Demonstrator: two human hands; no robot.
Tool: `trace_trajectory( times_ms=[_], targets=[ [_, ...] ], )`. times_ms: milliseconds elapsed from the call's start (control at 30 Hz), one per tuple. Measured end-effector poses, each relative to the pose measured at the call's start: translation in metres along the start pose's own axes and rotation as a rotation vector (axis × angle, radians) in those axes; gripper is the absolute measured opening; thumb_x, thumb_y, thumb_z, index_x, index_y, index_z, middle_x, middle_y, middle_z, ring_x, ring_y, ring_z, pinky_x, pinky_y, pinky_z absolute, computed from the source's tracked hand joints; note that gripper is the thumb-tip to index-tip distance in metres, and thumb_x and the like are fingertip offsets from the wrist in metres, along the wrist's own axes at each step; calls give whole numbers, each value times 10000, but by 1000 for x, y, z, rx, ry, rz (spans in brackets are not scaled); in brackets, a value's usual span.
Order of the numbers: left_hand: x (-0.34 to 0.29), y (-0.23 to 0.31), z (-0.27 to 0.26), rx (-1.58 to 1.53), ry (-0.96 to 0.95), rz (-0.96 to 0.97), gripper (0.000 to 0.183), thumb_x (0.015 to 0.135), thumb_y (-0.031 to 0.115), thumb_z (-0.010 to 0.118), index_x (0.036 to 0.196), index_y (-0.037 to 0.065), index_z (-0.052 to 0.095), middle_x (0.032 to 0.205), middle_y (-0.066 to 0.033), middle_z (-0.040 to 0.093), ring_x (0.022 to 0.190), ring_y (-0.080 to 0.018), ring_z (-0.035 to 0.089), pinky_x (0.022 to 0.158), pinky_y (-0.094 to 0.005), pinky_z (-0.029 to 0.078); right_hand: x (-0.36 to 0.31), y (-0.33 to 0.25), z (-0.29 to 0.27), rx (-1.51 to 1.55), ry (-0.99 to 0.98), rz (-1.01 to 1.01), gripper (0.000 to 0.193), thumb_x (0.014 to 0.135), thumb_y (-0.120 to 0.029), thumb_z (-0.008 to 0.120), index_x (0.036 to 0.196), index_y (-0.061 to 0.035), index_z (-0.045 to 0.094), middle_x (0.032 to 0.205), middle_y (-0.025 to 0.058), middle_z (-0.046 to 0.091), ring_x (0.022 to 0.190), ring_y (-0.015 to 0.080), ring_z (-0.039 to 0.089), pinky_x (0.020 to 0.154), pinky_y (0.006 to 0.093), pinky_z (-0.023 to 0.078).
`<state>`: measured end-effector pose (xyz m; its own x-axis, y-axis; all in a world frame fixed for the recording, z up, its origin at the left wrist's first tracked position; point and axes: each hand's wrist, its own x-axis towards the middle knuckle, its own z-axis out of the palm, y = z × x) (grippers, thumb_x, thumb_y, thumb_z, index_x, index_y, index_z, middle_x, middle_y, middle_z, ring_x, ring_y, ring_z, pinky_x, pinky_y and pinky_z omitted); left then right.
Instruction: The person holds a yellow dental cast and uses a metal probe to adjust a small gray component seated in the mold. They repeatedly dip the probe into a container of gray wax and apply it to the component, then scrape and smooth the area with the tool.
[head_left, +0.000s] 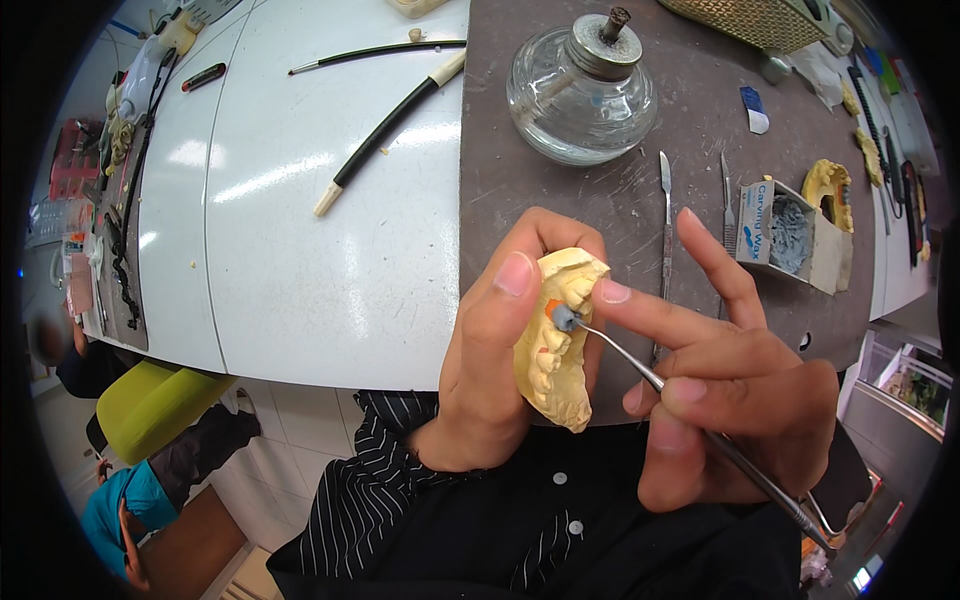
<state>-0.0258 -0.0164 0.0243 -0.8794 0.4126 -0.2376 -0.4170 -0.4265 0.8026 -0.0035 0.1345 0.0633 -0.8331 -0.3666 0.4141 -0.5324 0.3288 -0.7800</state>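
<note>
My left hand (490, 345) grips a yellow plaster dental model (548, 372) with a row of teeth, held up near my chest. One tooth on it is built of grey-blue wax (565, 318), with orange patches beside it. Between the fingers of my right hand (740, 410) is a thin metal wax carving tool (735, 455). Its bent tip touches or nearly touches the grey wax tooth. My right index fingertip rests at the model's upper edge, while another finger points up and away. The far side of the model is hidden by my left fingers.
A glass spirit burner (580, 95) stands ahead on the brown board (490, 130). Right of it lie a metal wax knife (666, 215), another metal instrument (728, 200), a box of grey wax (790, 235) and another dental model (828, 190). Brushes lie left; a person in teal (140, 500) is lower left.
</note>
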Motion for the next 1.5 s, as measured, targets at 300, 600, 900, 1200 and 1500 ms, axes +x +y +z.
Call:
trace_trajectory(
  times_ms=[300,600,900,1200,1500],
  targets=[
    [0,0,-1,-3,2,-15,479,869,493,320,961,34,424,614,-30,462,489,-67,422,433,-185,328,4,-4,-4,-16,-75,12,243,785,-21,509,997,-70,402,663,52,531,860,379,630,939,679,230],
    [-1,0,1,-20,7,-21,478,869,494,328,960,35,426,617,-30,462,492,-66,422,431,-184,330,1,-3,1,-24,-25,6,234,794,-25,514,988,-67,390,689,54,530,863,375,630,935,679,236],
    [-2,0,1,-38,10,-18,474,875,488,318,961,34,426,628,-30,466,491,-66,423,430,-184,330,4,-5,-5,3,-83,34,241,780,-20,514,986,-79,406,683,53,549,875,383,625,940,677,230],
    [0,0,-1,0,6,-7,472,875,485,317,958,33,428,622,-32,462,492,-66,422,431,-184,327,4,-3,-2,-11,-48,25,235,777,-19,510,979,-74,402,673,50,541,874,380,626,937,678,235],
    [-1,1,-1,-32,-2,-32,475,878,484,304,957,32,429,622,-34,462,489,-67,422,431,-185,322,4,-4,-1,-17,-46,23,206,807,-38,512,974,-75,397,702,49,539,856,356,636,940,674,240]
  ],
)
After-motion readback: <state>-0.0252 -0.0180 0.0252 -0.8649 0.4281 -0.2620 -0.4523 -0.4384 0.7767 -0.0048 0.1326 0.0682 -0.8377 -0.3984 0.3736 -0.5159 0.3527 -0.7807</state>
